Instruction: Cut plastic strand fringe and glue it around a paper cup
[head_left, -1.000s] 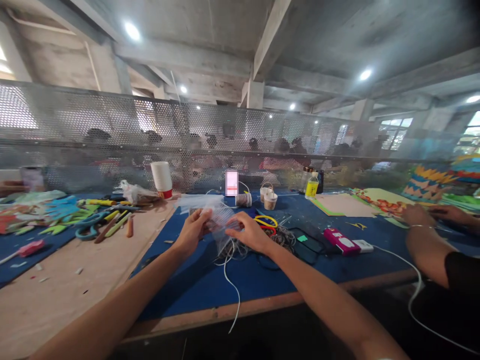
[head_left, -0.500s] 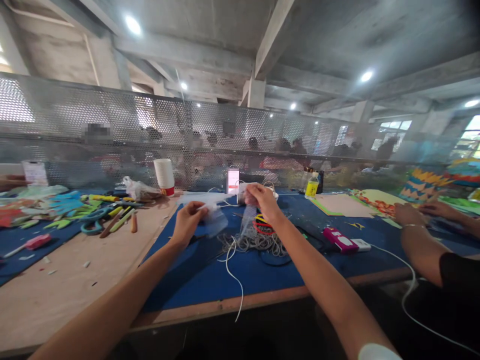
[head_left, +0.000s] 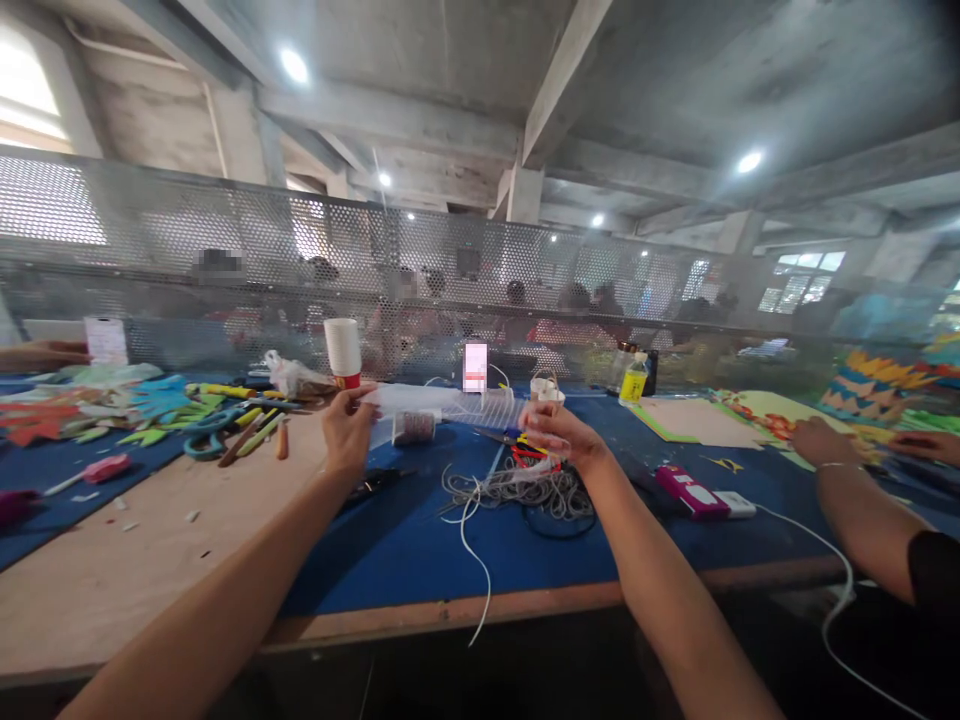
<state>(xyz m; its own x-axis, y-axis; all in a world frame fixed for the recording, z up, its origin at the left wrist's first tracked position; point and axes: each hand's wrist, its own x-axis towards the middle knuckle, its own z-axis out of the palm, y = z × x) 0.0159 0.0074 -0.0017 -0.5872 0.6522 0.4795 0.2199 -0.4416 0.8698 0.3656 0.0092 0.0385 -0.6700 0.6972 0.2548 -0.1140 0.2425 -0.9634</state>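
I hold a clear ribbed plastic sheet [head_left: 450,406] stretched flat between both hands above the blue mat [head_left: 420,545]. My left hand [head_left: 346,430] pinches its left end near a stack of white paper cups [head_left: 343,352]. My right hand [head_left: 559,436] grips its right end, just over a tangled pile of white cord [head_left: 517,487]. A small spool [head_left: 414,427] shows through the sheet. One cord end trails off the table's front edge [head_left: 480,575].
Scissors and coloured cut-outs [head_left: 150,415] lie at the left. A phone [head_left: 475,366], small cups [head_left: 545,389] and a yellow bottle [head_left: 634,379] stand at the back by a perforated metal screen [head_left: 225,270]. A pink device [head_left: 688,491] lies right; another person's arms [head_left: 847,490] work there.
The crumpled plastic that both hands held close together has been pulled apart. My hands moved away from each other and the sheet is spread wide and lifted farther from me.
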